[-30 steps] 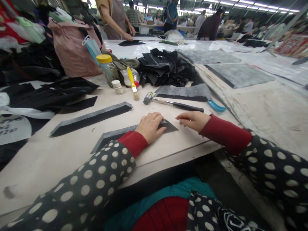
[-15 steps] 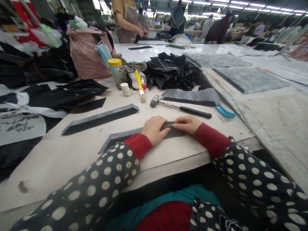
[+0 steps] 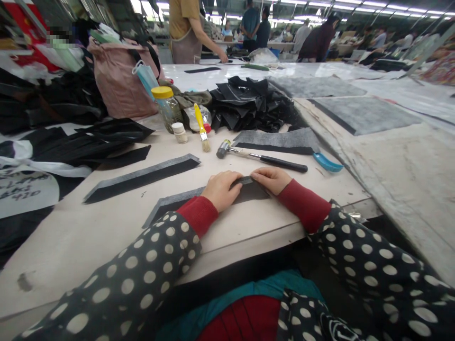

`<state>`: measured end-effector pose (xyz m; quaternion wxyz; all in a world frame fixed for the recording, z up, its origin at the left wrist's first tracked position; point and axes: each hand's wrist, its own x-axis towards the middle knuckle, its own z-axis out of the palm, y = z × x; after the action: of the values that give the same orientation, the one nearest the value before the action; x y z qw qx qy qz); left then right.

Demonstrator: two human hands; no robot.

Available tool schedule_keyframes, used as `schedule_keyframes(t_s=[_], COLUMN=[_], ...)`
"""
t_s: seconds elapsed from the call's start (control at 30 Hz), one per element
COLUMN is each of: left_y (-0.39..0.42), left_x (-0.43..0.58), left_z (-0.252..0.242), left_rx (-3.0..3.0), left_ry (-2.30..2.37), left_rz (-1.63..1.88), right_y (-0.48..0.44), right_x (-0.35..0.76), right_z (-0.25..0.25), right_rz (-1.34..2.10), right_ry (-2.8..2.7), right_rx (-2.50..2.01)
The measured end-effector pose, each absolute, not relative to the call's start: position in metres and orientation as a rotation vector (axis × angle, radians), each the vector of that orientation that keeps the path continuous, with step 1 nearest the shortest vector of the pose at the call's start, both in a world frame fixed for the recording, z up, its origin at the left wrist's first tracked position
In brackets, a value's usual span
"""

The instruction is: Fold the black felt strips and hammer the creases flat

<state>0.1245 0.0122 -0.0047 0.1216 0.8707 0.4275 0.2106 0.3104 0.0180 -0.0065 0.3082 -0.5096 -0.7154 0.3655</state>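
A long black-and-grey strip of material (image 3: 250,191) lies on the table in front of me. Both hands work at the edge near its right end. My left hand (image 3: 222,189) rests on the strip, thumb and fingers closed on its folded edge. At the strip's right end, my right hand (image 3: 270,179) pinches the same edge between thumb and fingers. Just beyond the hands lies a hammer (image 3: 263,158) with a black handle. A second strip (image 3: 142,179) is flat to the left, and another grey and black piece (image 3: 279,140) lies behind the hammer.
A yellow-handled brush (image 3: 201,127), a small white bottle (image 3: 179,133) and a yellow-lidded jar (image 3: 167,110) stand beyond. A blue scoop-like piece (image 3: 327,163) is at right. Black pieces (image 3: 249,104) are heaped behind, near a pink bag (image 3: 122,78). A co-worker (image 3: 188,33) stands across the table.
My right hand has shifted slightly along the strip's edge, and more of the fold shows between the hands. The view has turned a little. The co-worker's arm now reaches down to the table.
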Motion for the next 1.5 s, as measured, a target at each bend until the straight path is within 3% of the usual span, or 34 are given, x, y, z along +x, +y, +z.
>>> schedule_keyframes(t_s=[0.63, 0.93, 1.37, 1.5], left_y=[0.024, 0.020, 0.030, 0.029], left_x=[0.126, 0.116, 0.116, 0.122], left_z=[-0.008, 0.001, -0.003, -0.009], left_rx=[2.449, 2.830, 2.501, 2.554], left_ry=[1.209, 1.132, 1.105, 1.107], left_rz=[0.672, 0.359, 0.613, 0.663], right_y=[0.029, -0.004, 0.000, 0.010], right_x=[0.317, 0.296, 0.315, 0.308], right_z=[-0.009, 0.012, 0.009, 0.007], right_rz=[0.409, -0.239, -0.362, -0.175], right_ry=[-2.363, -2.819, -2.649, -2.656], right_rx=[-1.093, -1.352, -1.414, -1.387])
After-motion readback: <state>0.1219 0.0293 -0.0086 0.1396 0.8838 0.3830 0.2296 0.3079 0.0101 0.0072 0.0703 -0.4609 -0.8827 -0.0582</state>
